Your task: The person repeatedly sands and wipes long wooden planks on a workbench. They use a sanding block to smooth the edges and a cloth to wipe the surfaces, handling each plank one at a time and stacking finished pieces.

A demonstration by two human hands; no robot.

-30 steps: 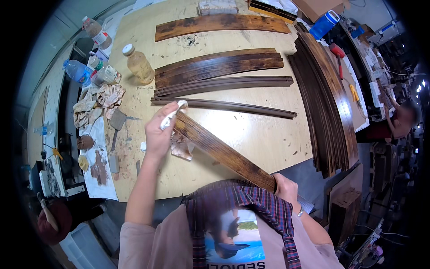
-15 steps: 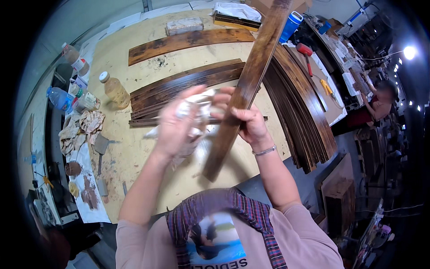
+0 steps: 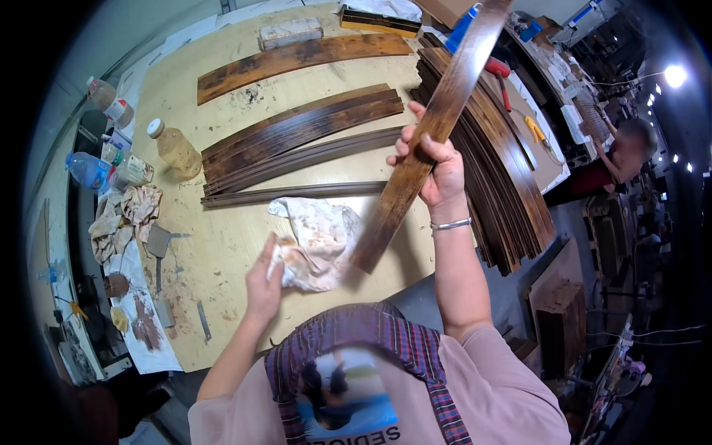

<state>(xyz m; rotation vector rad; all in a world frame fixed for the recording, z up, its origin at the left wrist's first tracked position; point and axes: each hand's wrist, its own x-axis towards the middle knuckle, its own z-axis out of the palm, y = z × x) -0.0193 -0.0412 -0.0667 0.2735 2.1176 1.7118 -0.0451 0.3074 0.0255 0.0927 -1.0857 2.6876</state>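
My right hand (image 3: 439, 165) is wrapped round a long brown wooden plank (image 3: 408, 178), held tilted above the table, its upper end pointing to the far right. A stained white rag (image 3: 322, 236) lies spread on the table near its front. The edge of that rag is pinched in my left hand (image 3: 265, 280), left of the plank's lower end. Beyond my hands, a stack of dark planks (image 3: 297, 133) rests on the table, with a thin dark strip (image 3: 297, 193) in front of it. Farther back lies a single mottled brown plank (image 3: 297, 65).
A long stack of planks (image 3: 512, 178) runs along the right side. A red mallet (image 3: 499, 70) lies beyond it. Bottles, including a cloudy one (image 3: 178, 150), stand at the left near crumpled rags (image 3: 139, 208) and a scraper (image 3: 158, 241). Another person (image 3: 630, 148) works at the far right.
My left hand has moved down and left, and the rag, bunched up before, now lies spread on the table. My right hand has moved slightly right and up with the plank.
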